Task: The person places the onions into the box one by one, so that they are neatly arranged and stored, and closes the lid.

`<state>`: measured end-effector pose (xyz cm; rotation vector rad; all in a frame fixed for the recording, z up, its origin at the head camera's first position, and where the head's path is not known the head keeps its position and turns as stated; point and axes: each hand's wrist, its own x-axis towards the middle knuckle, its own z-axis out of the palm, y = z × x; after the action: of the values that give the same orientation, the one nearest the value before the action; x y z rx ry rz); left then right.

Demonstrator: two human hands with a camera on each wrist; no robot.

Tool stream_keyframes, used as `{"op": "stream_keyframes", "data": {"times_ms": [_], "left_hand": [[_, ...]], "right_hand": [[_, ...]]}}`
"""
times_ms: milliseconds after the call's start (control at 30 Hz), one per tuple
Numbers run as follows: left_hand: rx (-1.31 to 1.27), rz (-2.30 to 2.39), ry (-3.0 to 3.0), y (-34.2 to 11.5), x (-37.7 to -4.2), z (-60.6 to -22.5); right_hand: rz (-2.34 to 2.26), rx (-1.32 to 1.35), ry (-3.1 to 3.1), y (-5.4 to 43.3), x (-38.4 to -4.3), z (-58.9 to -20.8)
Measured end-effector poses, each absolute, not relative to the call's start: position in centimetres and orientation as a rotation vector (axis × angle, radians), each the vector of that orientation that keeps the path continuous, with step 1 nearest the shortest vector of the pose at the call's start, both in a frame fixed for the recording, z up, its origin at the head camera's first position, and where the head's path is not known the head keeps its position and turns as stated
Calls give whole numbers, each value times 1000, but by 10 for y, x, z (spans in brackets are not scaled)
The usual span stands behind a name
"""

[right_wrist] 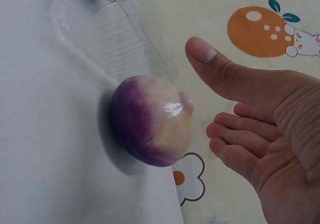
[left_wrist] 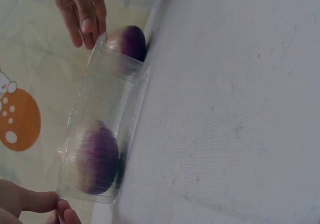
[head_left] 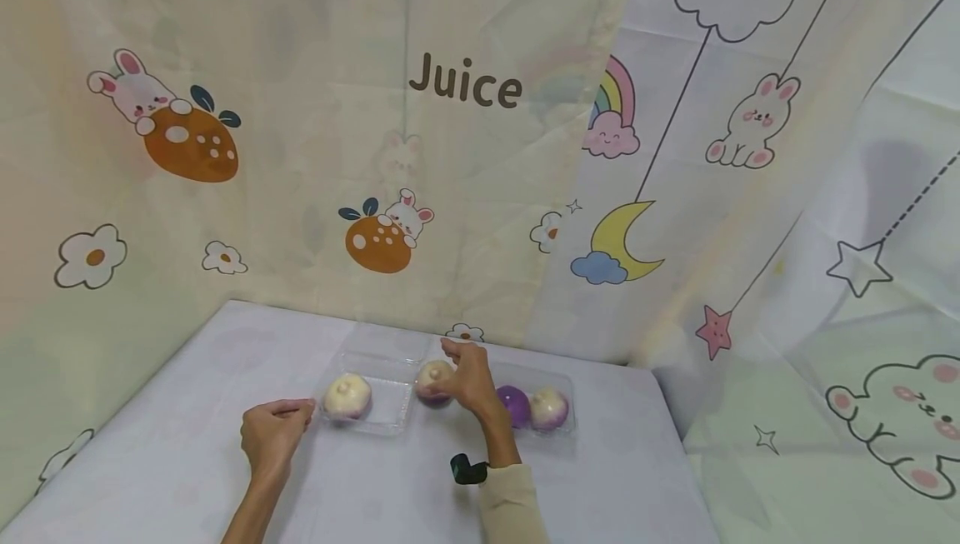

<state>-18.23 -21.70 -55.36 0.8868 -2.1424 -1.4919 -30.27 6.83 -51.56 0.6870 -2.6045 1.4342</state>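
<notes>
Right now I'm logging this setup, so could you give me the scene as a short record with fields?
Left hand: pinches the rim of the left plastic container
Left plastic container: holds the left turnip
Right hand: thumb and fingers apart, beside the middle turnip, not touching it
Middle turnip: on the white table, between both containers
Right plastic container: holds the right turnip and a purple round item, partly hidden

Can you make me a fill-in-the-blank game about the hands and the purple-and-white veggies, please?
The hand pinching the left clear tray is the person's ____ hand.
Counting the purple-and-white veggies in that tray gives the number ____.
The right hand is near the veggie that sits ____ the two trays.
The dark word on the cloth wall says ____.

Missing words: left; one; between; Juice.
</notes>
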Motion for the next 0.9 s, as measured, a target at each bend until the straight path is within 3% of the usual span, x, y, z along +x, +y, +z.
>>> {"op": "stream_keyframes", "data": {"times_ms": [233, 567, 900], "left_hand": [[897, -1500, -2149, -217, -182, -555], [897, -1490, -2136, -217, -182, -556], [903, -1488, -2139, -218, -182, -555]], "right_hand": [[1308, 665, -2650, 70, -306, -527], [1067, 703, -2655, 74, -350, -597], [1073, 675, -2686, 74, -354, -609]]}}
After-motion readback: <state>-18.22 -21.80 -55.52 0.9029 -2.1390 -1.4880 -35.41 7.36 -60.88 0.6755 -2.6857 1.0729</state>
